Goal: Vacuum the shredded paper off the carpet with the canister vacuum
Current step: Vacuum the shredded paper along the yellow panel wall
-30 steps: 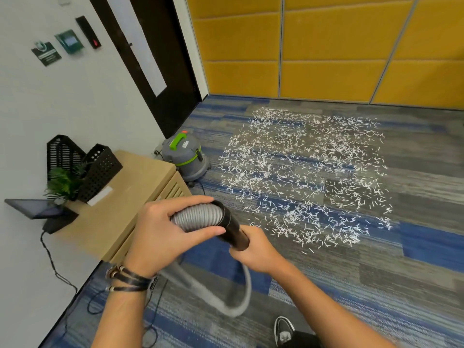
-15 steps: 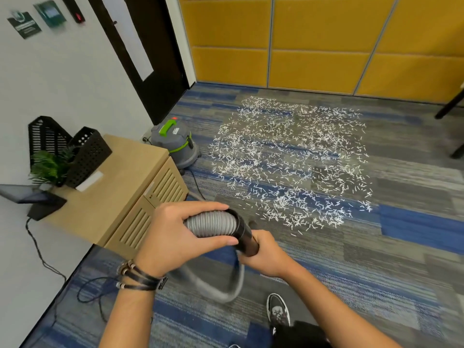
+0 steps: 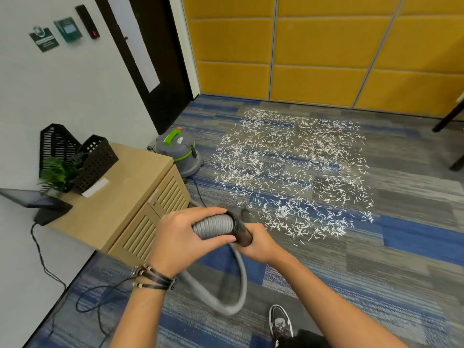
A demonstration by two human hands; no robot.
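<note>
Hose (image 3: 213,226), ribbed grey, gripped by left hand (image 3: 184,241), black cuff (image 3: 240,230) by right hand (image 3: 261,246), shredded paper (image 3: 288,172) white on carpet (image 3: 401,272)

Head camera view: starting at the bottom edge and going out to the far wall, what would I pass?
Shoe → right hand gripping the black hose cuff → shredded paper on the carpet → yellow wall panels.

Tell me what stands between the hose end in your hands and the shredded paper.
Nothing visible: only bare carpet lies between the black hose cuff in the right hand and the nearest shredded paper.
</note>
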